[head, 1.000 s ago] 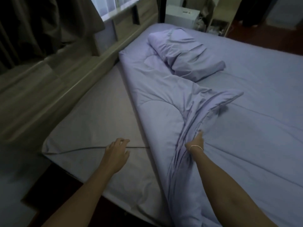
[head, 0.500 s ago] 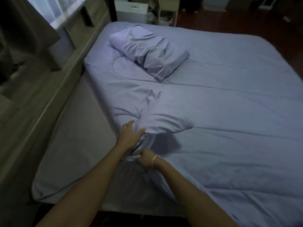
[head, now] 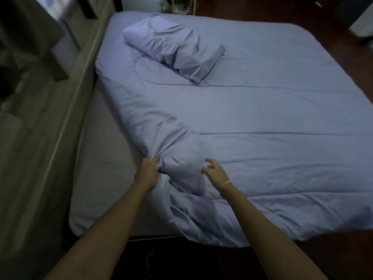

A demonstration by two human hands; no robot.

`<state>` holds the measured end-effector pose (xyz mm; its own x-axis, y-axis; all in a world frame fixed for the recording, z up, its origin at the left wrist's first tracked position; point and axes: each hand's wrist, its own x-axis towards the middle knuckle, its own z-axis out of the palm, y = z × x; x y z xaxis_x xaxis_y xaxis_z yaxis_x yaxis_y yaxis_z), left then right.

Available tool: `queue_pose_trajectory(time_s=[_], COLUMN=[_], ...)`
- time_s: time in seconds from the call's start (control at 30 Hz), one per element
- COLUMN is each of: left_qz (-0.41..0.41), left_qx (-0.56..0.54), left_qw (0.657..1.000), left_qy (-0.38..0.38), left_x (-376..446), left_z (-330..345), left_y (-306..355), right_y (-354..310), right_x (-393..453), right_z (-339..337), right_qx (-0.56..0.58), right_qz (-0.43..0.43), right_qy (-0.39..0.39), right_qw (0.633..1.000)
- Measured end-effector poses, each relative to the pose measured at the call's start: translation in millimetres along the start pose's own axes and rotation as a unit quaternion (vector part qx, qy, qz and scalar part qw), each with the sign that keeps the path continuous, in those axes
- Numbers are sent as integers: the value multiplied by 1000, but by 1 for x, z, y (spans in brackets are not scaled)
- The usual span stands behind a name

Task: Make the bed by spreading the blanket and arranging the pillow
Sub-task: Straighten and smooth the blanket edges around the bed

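A lavender blanket covers most of the bed, with its near left corner folded back into a bunched lump. My left hand grips the gathered edge of that lump. My right hand, with a thin bracelet at the wrist, hovers at the lump's right side, fingers loosely spread and holding nothing. A lavender pillow lies askew on top of the blanket at the far left.
The bare grey mattress sheet shows along the left side. A wooden headboard ledge runs beside it. Dark red floor borders the bed on the right, with white furniture at the far end.
My right hand let go of the blanket fold and moved right. My left hand went from the bare sheet to gripping the bunched corner. The raised fold has dropped into a lump.
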<state>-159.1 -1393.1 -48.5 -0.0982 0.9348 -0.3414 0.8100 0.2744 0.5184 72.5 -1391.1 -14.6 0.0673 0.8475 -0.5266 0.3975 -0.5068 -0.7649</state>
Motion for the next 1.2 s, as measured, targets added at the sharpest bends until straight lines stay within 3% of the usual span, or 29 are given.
queue_pose_trajectory(time_s=[0.07, 0.2, 0.3, 0.37, 0.43, 0.47, 0.57, 0.6, 0.67, 0.73, 0.9, 1.0, 1.07, 1.2], left_qz=[-23, -80, -199, -265, -197, -178, -310, -318, -282, -308, -366, -398, -436, -530], left_qx=[-16, -127, -272, -386, -431, -454, -546, -562, -570, -504, -325, -293, -301, -323], left_qw=[999, 980, 911, 868, 880, 873, 778, 763, 771, 804, 863, 853, 828, 762], left_qy=[-20, -128, -239, -166, -11, 4, 22, 24, 32, 69, 124, 169, 185, 185], left_x=[-16, -54, -88, -105, -119, -120, -107, -105, -116, -120, -147, -163, -174, -190], left_z=[-8, -20, -47, -58, -61, -66, -107, -115, -119, -106, -73, -45, -17, 38], left_y=[-31, -94, -128, -132, -160, -163, -158, -165, -196, -221, -264, -269, -281, -306], right_y=[-12, -25, -37, -50, -65, -70, -73, -73, -68, -60, -30, -19, -13, -13], right_x=[10, 16, 4, -17, -50, -66, -98, -102, -97, -90, -66, -57, -49, -25], right_z=[21, 81, 136, 177, 217, 234, 273, 278, 281, 280, 280, 284, 295, 324], right_qx=[-1, 5, -72, -143, -188, -201, -250, -269, -246, -209, -243, -267, -303, -361], right_qz=[-5, 59, 3, -78, -143, -170, -202, -199, -161, -96, -74, -72, -94, -243], right_qy=[-2, -90, -158, -209, -277, -311, -396, -415, -454, -454, -377, -351, -331, -273], right_qw=[1000, 994, 985, 964, 931, 913, 860, 846, 841, 861, 890, 895, 889, 858])
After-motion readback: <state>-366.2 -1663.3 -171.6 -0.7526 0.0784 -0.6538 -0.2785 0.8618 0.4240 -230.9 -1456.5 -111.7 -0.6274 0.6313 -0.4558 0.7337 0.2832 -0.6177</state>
